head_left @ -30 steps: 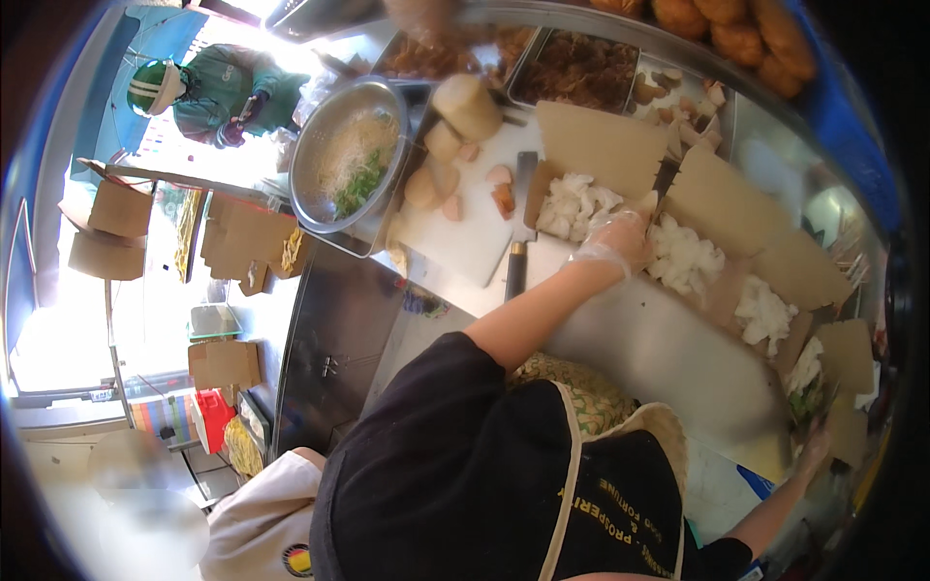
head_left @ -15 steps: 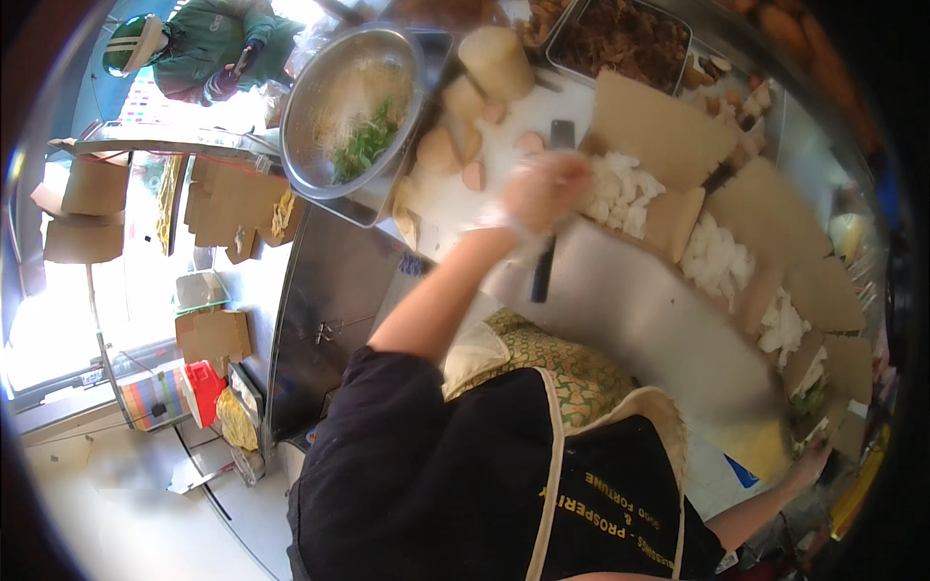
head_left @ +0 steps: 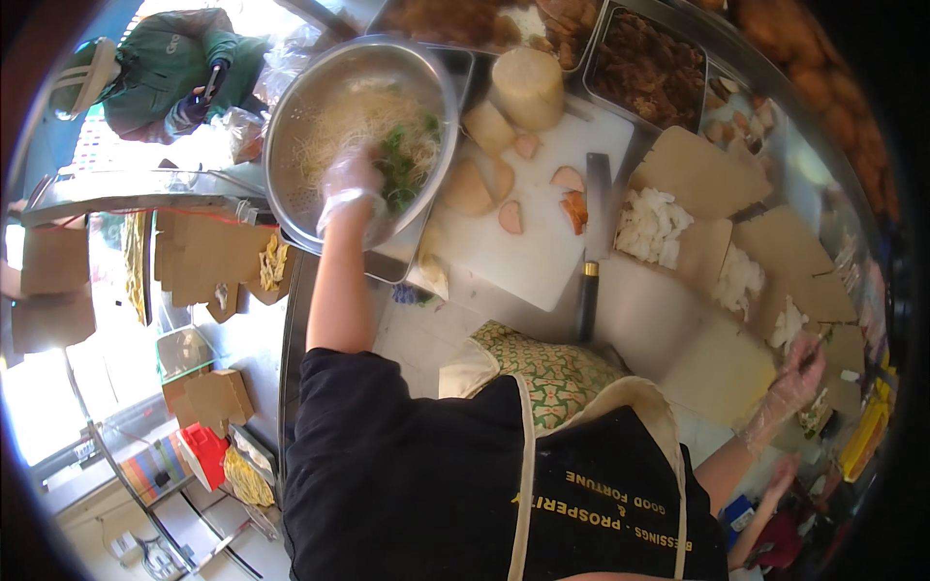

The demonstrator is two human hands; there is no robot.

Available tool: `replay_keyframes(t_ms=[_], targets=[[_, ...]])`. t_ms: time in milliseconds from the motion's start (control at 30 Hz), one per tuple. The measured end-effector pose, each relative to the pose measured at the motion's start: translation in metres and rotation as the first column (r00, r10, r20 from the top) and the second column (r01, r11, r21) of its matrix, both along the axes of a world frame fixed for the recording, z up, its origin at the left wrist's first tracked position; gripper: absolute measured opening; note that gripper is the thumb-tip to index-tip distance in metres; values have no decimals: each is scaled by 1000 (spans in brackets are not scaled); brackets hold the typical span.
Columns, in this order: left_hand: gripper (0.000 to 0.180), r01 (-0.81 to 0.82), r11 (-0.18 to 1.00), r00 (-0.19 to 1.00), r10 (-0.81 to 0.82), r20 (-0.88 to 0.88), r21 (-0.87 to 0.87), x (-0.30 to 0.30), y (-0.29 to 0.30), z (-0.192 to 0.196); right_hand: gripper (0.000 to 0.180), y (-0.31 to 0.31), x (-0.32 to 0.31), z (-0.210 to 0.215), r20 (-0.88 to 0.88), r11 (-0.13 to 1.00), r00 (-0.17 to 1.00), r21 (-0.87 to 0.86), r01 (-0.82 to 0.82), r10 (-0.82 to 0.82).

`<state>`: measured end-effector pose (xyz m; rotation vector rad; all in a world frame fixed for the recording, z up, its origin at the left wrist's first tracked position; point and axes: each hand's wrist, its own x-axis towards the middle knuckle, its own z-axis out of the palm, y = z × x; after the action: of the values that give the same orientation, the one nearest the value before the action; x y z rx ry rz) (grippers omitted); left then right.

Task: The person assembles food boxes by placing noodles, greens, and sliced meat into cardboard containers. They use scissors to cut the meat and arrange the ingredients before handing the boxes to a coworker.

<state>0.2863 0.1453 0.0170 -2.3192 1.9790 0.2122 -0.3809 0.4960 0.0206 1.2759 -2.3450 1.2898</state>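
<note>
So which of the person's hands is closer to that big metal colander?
Left. The left hand is inside the colander, on the noodles; the right hand is far off by the cardboard trays.

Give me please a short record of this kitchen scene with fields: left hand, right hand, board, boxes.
left hand: gloved left hand inside the round steel bowl, on pale noodles with green herbs
right hand: gloved right hand at the far right, holding a thin stick-like tool
board: white cutting board with pale cut pieces; black-handled cleaver beside it
boxes: open brown paper boxes with white food
</note>
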Motion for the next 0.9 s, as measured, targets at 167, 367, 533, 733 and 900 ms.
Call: replay_keyframes(t_ms=[167,367,533,733,900], targets=[[39,-147,972,905,207,-372,184,56,-37,40,30,-45,91,25,139,987,987,126,-101,84],[50,225,964,970,-208,-123,144,50,-44,14,24,-82,194,17,397,970,886,-46,-240,239],[48,53,997,860,-12,-510,65,76,-44,22,26,-71,213,23,419,967,900,159,-201,118],[56,281,958,938,-263,-227,52,60,-42,-5,26,-68,221,9,523,980,841,45,-192,141],[45,82,996,926,-68,-372,21,79,-50,-8,30,-57,219,14,347,947,927,223,-229,142]])
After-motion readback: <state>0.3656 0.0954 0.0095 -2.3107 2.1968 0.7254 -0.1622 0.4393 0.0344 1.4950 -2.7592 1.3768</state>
